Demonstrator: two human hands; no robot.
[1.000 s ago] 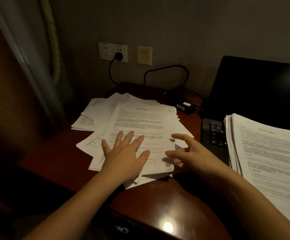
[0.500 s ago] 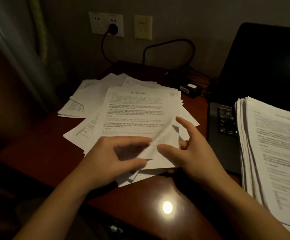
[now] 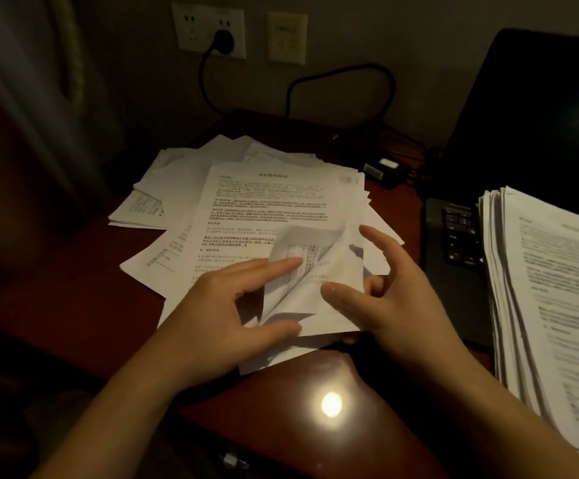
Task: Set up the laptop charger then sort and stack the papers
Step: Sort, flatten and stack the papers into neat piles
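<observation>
Only the one head view here, and it's pretty dim, so lots is murky: the print on the top sheet is too blurry to read, the laptop screen is just a black slab, and most of its keyboard is buried under a tall stack of papers that runs off the right edge of frame. Both forearms are cut off at the bottom, and there's a bright glare spot on the surface just this side of the hands. The near right corner of the top sheet is curled up and sits right between the two hands. The left hand has its forefinger laid straight along the curl and its thumb under it at the near edge, with the other fingers tucked in. Can't honestly tell if that's a real pinch. The right hand pinches the sheet's right edge, thumb on top, fingers curled behind the paper, forefinger sticking up free. The loose papers fan out beyond and to the left of the fingers. Further back to the right sits the charger brick, its cable looping up the wall, with a plug in the wall socket.
</observation>
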